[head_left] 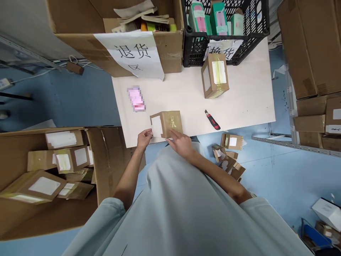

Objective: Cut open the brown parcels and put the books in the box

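Note:
A small brown taped carton (167, 122) with a white label on its side sits near the front edge of the white table (239, 103). My left hand (144, 137) pinches the carton's lower left corner at the label. My right hand (181, 142) rests against the carton's front right, fingers curled on it. A red and black box cutter (212, 120) lies on the table to the right of the carton. A second taped carton (214, 75) stands farther back.
A large cardboard box with a paper sign (135, 53) and a black crate (226, 32) of green boxes stand at the table's back. A big open box of small parcels (53, 163) is at my left. Opened cartons (229, 156) lie on the blue floor.

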Tool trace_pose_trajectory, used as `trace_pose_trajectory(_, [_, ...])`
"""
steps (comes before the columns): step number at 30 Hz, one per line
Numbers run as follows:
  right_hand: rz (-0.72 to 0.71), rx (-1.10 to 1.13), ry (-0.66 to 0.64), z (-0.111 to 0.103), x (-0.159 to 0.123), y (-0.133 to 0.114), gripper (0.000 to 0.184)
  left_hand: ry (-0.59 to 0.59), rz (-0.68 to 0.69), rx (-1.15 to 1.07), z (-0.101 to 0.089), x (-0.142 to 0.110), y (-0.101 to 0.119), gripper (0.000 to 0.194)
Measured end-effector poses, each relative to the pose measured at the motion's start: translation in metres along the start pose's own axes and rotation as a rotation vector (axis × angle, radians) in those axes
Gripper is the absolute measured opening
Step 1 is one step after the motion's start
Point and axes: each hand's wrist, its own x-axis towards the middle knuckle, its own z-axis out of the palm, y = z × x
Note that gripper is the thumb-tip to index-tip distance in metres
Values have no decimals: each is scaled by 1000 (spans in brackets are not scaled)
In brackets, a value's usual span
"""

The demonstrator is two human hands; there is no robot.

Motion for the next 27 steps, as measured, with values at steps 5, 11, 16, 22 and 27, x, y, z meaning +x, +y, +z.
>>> trace_pose_trajectory(5, [207,105,157,-2,-3,65,46,-146,30,5,7,-6,5,49])
trace_pose_trajectory(11, [484,401,146,-4,3,141,34,-277,118,52,47,-7,15,41])
trace_pose_trajectory(16, [525,600,174,5,-7,156,41,-314,152,64,48,-14,11,43])
trace_pose_trajectory(22, [593,641,152,15,-38,158,46,-367,106,75,39,-33,-8,57])
trace_pose_trajectory(27, [628,591,105,11,-39,159,54,-375,125,28,38,-37,-8,91])
